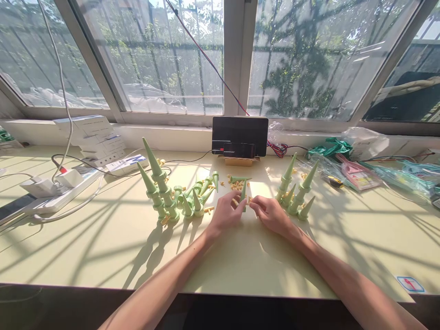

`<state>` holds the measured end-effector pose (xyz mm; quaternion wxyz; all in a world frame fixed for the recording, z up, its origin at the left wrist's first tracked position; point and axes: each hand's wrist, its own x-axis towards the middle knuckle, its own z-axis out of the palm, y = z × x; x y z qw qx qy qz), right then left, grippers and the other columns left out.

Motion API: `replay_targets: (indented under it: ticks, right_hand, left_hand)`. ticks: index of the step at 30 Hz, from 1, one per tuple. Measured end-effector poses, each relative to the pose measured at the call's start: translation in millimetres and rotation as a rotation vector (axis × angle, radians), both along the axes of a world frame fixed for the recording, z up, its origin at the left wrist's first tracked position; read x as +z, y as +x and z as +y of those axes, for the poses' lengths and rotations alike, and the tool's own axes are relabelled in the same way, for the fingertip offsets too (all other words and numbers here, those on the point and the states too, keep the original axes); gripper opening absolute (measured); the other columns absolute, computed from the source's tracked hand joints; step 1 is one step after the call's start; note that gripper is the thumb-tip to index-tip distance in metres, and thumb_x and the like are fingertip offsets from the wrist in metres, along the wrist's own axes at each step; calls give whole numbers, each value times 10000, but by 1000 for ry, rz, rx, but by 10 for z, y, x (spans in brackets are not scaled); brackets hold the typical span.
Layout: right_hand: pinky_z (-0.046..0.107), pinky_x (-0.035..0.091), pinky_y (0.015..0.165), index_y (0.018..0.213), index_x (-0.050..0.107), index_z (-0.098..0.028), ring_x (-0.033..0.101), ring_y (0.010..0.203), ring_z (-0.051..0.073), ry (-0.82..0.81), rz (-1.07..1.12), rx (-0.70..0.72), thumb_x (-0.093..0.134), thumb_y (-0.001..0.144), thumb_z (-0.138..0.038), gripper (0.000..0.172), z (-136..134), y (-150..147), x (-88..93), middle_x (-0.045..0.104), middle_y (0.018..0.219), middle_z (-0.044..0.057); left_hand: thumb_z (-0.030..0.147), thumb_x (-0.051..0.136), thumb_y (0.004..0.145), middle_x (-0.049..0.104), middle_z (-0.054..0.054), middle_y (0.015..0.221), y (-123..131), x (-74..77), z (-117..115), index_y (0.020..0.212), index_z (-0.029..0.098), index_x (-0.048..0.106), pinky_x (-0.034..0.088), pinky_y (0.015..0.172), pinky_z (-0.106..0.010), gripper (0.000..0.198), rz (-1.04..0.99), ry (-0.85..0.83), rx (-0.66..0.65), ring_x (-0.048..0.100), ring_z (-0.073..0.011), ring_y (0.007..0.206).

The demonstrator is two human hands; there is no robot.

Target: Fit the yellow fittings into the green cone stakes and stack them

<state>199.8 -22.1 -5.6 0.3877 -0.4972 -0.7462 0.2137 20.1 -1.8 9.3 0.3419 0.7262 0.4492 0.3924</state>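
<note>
My left hand [229, 210] is closed around a green plastic spike [244, 195], whose point stands up between thumb and fingers. Close beside it, my right hand [270, 211] pinches a small yellow plastic peg [250, 200] at the spike's side. Whether the peg touches the spike I cannot tell. Beyond my hands lies a loose pile of yellow pegs [237, 184], with another green spike [239, 178] on its side. To the left, stacked green spikes [160, 176] stand upright near several lying ones [202, 185]. More stacked spikes [302, 190] stand right of my right hand.
A dark tablet [239, 130] with a phone [239, 150] before it stands at the back. White boxes [99, 140] and a power strip [65, 190] with cables are on the left. Plastic bags [360, 172] and a black-yellow tape measure [335, 182] lie right.
</note>
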Motion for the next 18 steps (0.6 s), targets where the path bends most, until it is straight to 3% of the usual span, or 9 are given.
replay_targets:
  ticks: [18]
  right_hand:
    - [250,323,542,686,567,-181,392,503,112,-4,-22,0,395,979,-353,381,2,13,-17,450,534,-32]
  left_hand:
    - [426,573,863,644,-44,838,4,-17,4,966,196,623,496,580,-244,257,-25,3,-15,627,-162,730]
